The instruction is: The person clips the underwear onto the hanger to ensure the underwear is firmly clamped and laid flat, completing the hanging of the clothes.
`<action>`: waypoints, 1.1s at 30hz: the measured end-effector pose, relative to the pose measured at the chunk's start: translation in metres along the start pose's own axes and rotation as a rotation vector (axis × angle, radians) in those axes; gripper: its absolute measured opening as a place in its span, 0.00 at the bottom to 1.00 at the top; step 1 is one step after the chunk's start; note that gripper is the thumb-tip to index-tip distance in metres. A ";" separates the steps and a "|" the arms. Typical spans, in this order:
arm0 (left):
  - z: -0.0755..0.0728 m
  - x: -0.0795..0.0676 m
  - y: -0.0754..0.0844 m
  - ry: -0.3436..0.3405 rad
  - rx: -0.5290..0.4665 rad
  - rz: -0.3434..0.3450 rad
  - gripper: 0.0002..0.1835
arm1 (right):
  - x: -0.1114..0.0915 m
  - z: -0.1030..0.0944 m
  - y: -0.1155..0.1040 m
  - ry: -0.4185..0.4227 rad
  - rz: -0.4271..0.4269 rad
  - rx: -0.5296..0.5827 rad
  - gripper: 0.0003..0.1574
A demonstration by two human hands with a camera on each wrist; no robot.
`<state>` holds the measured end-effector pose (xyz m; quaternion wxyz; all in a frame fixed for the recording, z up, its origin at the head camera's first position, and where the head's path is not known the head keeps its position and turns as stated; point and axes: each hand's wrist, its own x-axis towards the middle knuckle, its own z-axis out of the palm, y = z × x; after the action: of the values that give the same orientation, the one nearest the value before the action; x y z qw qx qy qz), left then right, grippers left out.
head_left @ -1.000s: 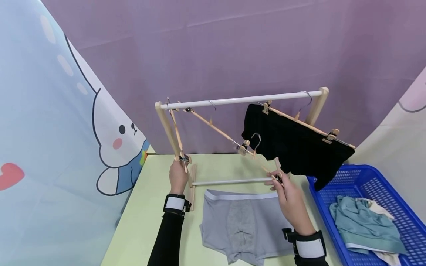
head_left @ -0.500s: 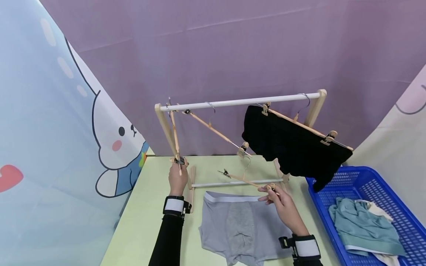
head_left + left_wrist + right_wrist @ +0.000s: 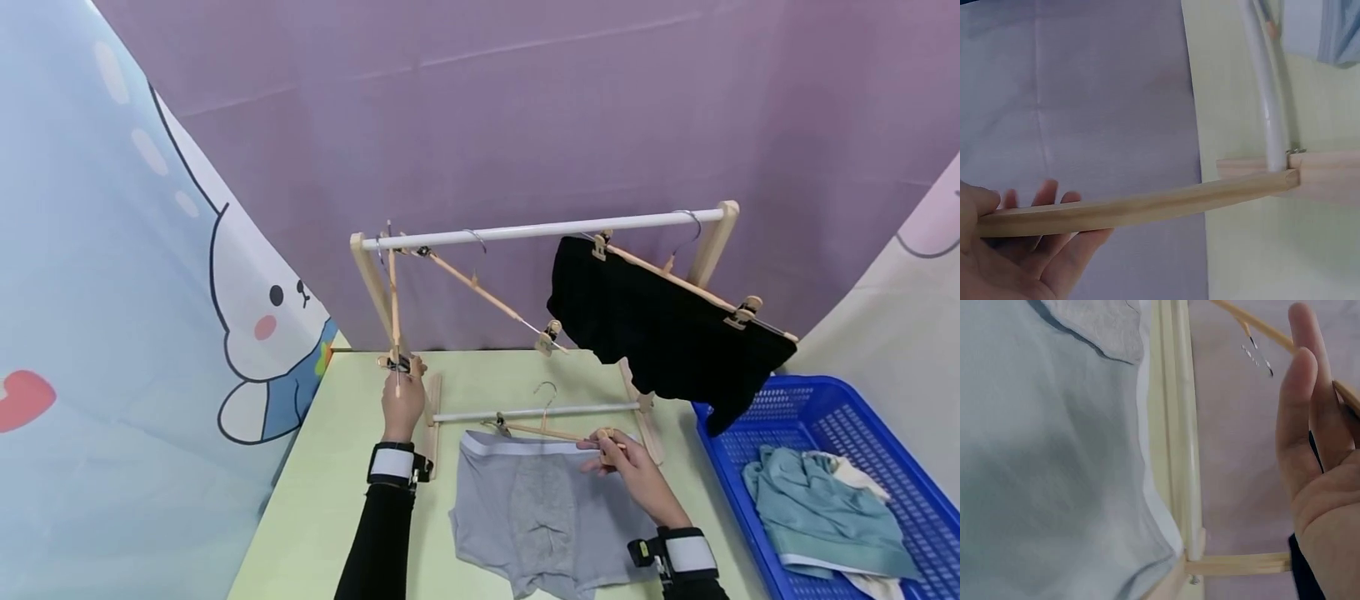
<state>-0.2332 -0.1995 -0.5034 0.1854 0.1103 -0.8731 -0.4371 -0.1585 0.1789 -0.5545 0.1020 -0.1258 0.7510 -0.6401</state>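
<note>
My left hand (image 3: 402, 407) grips the left wooden post (image 3: 1141, 209) of a small clothes rack; the left wrist view shows the fingers around it. With my right hand (image 3: 639, 477) I pinch one end of a wooden clip hanger (image 3: 549, 432) between thumb and fingers. Its hook points up and away, and nothing hangs from its clips. Below the hanger, grey boxer briefs (image 3: 543, 517) lie flat on the table, white waistband towards the rack. The right wrist view shows the hanger bar (image 3: 1260, 325) passing behind the thumb.
From the rack's white top rail (image 3: 540, 229) hang black shorts (image 3: 660, 325) on a clip hanger and two bare hangers, one bare hanger (image 3: 480, 290) slanting mid-rail. A blue basket (image 3: 828, 390) with a teal garment (image 3: 832, 508) stands at the right. Purple cloth hangs behind.
My right hand has brought the hanger down and towards me, from under the rail to above the boxer briefs' waistband. The left hand stays on the post.
</note>
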 end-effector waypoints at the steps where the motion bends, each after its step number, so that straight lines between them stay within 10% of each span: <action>1: 0.001 -0.001 -0.001 0.001 -0.031 0.000 0.19 | 0.001 -0.001 0.002 0.007 0.017 -0.001 0.27; 8: 0.019 -0.027 -0.022 0.243 -0.284 -0.065 0.27 | 0.010 -0.009 0.020 0.155 0.132 0.030 0.32; 13: 0.040 -0.060 -0.037 0.372 -0.232 -0.128 0.22 | 0.013 -0.013 0.029 0.208 0.205 0.057 0.35; 18: 0.062 -0.095 -0.044 0.065 -0.026 -0.041 0.10 | 0.016 -0.018 0.037 0.201 0.250 0.075 0.34; 22: 0.082 -0.130 -0.046 -0.223 0.145 0.187 0.12 | 0.020 -0.024 0.044 0.222 0.270 0.032 0.34; 27: 0.106 -0.176 -0.039 -0.543 0.337 0.481 0.42 | 0.025 -0.030 0.052 0.263 0.320 -0.057 0.32; 33: 0.112 -0.199 -0.027 -0.824 0.471 0.461 0.67 | 0.026 -0.030 0.065 0.268 0.374 -0.054 0.29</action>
<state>-0.0987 -0.0636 -0.6316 -0.1117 -0.2269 -0.9498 -0.1841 -0.1964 0.2086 -0.6135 0.1150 0.0991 0.7851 -0.6005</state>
